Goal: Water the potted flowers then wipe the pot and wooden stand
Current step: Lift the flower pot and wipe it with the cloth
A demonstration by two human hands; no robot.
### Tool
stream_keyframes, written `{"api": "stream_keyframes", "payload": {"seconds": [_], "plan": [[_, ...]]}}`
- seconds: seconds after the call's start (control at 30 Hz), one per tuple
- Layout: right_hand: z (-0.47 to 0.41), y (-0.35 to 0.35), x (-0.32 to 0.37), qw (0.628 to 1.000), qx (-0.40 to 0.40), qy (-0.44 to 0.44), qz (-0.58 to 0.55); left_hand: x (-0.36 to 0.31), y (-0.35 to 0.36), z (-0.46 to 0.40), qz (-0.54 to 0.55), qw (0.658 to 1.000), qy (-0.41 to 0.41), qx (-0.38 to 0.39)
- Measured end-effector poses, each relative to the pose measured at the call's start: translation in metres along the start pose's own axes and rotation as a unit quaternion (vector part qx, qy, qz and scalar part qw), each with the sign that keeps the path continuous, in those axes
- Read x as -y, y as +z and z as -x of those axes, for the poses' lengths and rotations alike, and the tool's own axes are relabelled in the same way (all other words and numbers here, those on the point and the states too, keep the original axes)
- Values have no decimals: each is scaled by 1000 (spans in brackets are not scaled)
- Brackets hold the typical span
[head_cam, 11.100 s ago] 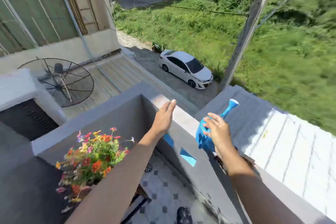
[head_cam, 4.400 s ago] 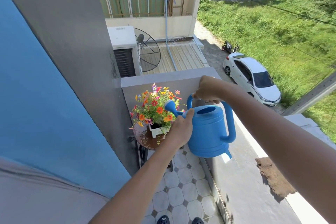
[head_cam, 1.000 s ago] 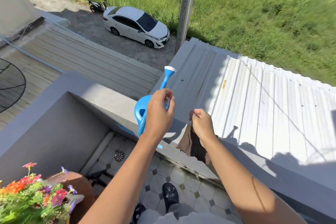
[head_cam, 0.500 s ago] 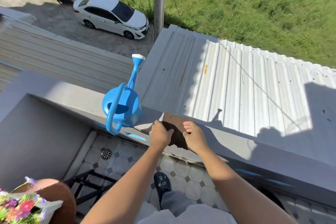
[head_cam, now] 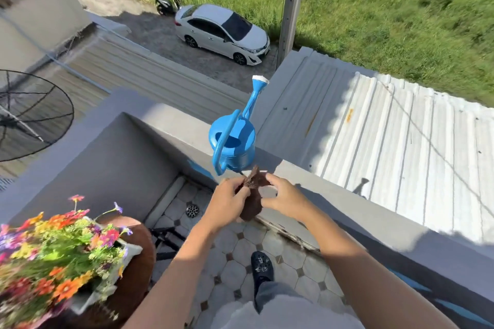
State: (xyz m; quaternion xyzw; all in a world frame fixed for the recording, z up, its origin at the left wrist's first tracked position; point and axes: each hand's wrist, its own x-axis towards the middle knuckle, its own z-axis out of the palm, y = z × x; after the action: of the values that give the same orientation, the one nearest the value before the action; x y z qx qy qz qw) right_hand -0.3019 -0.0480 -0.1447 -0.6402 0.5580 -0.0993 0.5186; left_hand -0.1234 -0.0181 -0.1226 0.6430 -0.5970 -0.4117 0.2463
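Note:
A dark brown cloth hangs between my two hands, just inside the grey balcony ledge. My left hand pinches its upper left part and my right hand grips its right edge. The blue watering can stands upright on the ledge just beyond my hands, spout pointing away. At the lower left, colourful flowers fill a white pot that rests on a round brown wooden stand.
The balcony floor has pale octagonal tiles with a drain in the corner. My dark shoe is on the tiles. Black stand legs show beneath the stand. Beyond the ledge lie a corrugated roof and a white car far below.
The cloth has come up off the ledge and now hangs in both hands. The watering can stays on the ledge, released by my left hand a second ago. The view has swung left toward the flowers.

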Motion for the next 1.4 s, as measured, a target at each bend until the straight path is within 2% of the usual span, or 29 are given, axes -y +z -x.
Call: {"api": "stream_keyframes", "payload": {"seconds": [0.13, 0.27, 0.4, 0.53, 0.63, 0.73, 0.9, 0.97, 1.07, 1.2, 1.33, 1.4], "plan": [[0, 41, 46, 997, 55, -41, -34, 25, -52, 50, 16, 997, -15, -71], [15, 95, 91, 984, 138, -114, -19, 54, -84, 114, 21, 980, -47, -191], [30, 150, 123, 980, 128, -154, -8, 89, -95, 173, 51, 936, -179, -298], [41, 194, 135, 986, 120, -107, -53, 124, -95, 209, 142, 894, -311, -290], [45, 220, 131, 989, 109, -50, -85, 153, -91, 219, 219, 851, -374, -297], [43, 234, 128, 988, 87, -14, -128, 174, -92, 229, 269, 791, -421, -353], [25, 245, 132, 986, 113, 7, -124, 217, -115, 235, 254, 701, -503, -437], [14, 248, 134, 985, 123, -1, -117, 237, -125, 235, 249, 694, -529, -419], [-4, 253, 137, 987, 125, 4, -106, 257, -139, 230, 250, 711, -554, -355], [-29, 259, 134, 987, 128, 13, -96, 277, -150, 225, 273, 710, -578, -296], [-44, 257, 132, 988, 135, -6, -78, 283, -156, 226, 227, 733, -591, -247], [-47, 257, 131, 987, 136, 8, -83, 285, -159, 230, 218, 729, -608, -227]]}}
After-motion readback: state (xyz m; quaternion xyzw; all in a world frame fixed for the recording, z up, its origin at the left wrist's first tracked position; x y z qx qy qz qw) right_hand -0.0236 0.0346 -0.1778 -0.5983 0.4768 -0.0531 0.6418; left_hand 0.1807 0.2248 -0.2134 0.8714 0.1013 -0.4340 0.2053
